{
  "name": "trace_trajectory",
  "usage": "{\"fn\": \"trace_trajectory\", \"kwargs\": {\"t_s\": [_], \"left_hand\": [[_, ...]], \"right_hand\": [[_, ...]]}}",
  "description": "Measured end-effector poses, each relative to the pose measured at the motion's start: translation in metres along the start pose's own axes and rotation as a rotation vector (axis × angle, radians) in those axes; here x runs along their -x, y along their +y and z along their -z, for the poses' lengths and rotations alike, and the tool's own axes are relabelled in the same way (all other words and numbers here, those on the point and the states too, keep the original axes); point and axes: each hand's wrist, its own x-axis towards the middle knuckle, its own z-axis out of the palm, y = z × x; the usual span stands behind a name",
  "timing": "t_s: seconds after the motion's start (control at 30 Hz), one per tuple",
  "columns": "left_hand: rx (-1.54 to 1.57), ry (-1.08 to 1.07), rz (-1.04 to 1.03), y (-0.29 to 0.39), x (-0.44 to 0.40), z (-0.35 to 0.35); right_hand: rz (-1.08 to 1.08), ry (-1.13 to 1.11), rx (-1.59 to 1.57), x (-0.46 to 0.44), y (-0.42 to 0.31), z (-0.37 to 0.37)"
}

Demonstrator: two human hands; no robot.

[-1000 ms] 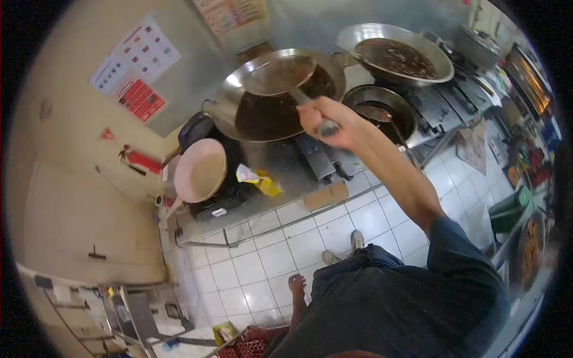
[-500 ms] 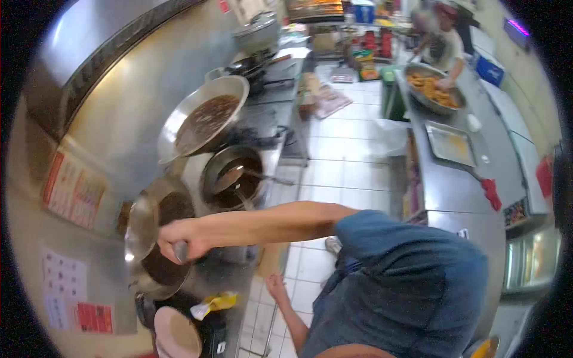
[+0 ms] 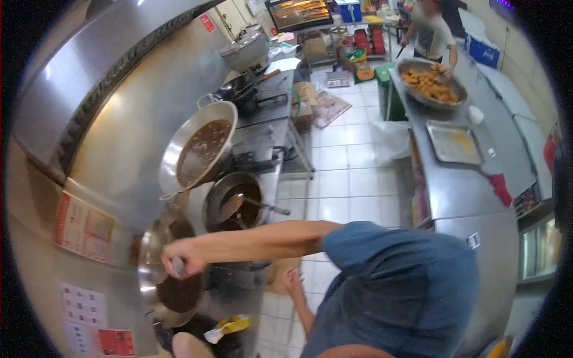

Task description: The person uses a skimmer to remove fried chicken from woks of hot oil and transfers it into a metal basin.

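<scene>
My right hand (image 3: 190,256) is closed around the handle of a metal utensil with a wide round head (image 3: 150,250). The utensil is over a pot of dark liquid (image 3: 179,292) by the wall, and its lower part is blurred. Away from the stove hangs my left hand (image 3: 292,280), loosely curled with the fingers apart and nothing visible in it. Just beyond my right forearm stands a dark pan (image 3: 210,206) with brown liquid and a metal ladle (image 3: 231,207) resting in it. Farther along sits a large two-handled pan (image 3: 170,149) of brown broth.
A yellow and white packet (image 3: 230,327) lies at the near stove end. Across the tiled aisle, a steel counter (image 3: 456,197) holds a tray (image 3: 439,128) and a bowl (image 3: 409,95) of fried pieces. Another person (image 3: 433,36) reaches into that bowl. Cardboard (image 3: 331,108) lies on the floor.
The view has shifted, so the surroundings appear displaced. The utensil's round head is lower against the pot, beside my right hand. My right hand still grips its handle.
</scene>
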Motion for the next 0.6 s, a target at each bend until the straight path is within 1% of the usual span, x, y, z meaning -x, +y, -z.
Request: {"fn": "trace_trajectory", "kwargs": {"t_s": [0.03, 0.07, 0.1, 0.13, 0.17, 0.2, 0.23, 0.27, 0.3, 0.33, 0.37, 0.4, 0.43, 0.47, 0.57, 0.6], "left_hand": [[0.003, -0.02, -0.022, -0.002, 0.004, -0.025], [-0.041, -0.015, -0.059, 0.006, 0.001, -0.013], [-0.125, -0.023, -0.065, -0.003, -0.006, 0.008], [-0.132, -0.013, -0.085, -0.025, -0.031, -0.003], [-0.143, 0.017, -0.084, -0.044, -0.036, -0.009], [-0.36, 0.097, -0.211, -0.01, -0.023, -0.03], [-0.606, 0.129, -0.299, -0.011, -0.018, -0.026], [-0.354, 0.155, -0.222, 0.003, -0.007, -0.035], [-0.416, 0.231, -0.048, 0.016, 0.0, -0.04], [-0.411, 0.298, -0.021, 0.003, -0.006, -0.041], [-0.416, 0.342, 0.017, -0.013, -0.002, -0.038], [-0.352, 0.353, 0.087, -0.019, 0.005, -0.039], [-0.41, 0.407, 0.116, -0.028, 0.011, -0.04], [-0.474, 0.443, 0.145, -0.042, 0.017, -0.044], [-0.348, 0.522, 0.301, -0.072, 0.042, -0.049], [-0.372, 0.554, 0.327, -0.089, 0.053, -0.049]], "right_hand": [[-0.05, -0.058, 0.038, 0.014, -0.008, 0.012], [-0.09, -0.169, 0.067, 0.009, -0.014, 0.013], [0.091, -0.241, 0.179, 0.004, -0.014, 0.025], [0.253, -0.44, 0.526, 0.023, -0.031, 0.031], [0.482, -0.597, 0.823, 0.044, -0.046, 0.035], [0.204, -0.45, 0.702, 0.068, -0.065, 0.028], [-0.064, -0.239, 0.487, 0.093, -0.085, 0.019], [-0.251, 0.003, 0.267, 0.118, -0.104, 0.01], [-0.14, 0.144, 0.426, 0.138, -0.111, 0.005], [-0.239, 0.153, 0.45, 0.149, -0.129, 0.014], [-0.263, 0.247, 0.458, 0.158, -0.142, 0.021], [-0.188, 0.199, 0.694, 0.174, -0.149, 0.024], [-0.133, 0.307, 0.801, 0.188, -0.156, 0.021], [-0.159, 0.351, 0.769, 0.205, -0.166, 0.026], [-0.169, 0.473, 0.941, 0.241, -0.195, 0.039], [-0.161, 0.52, 0.999, 0.253, -0.202, 0.043]]}}
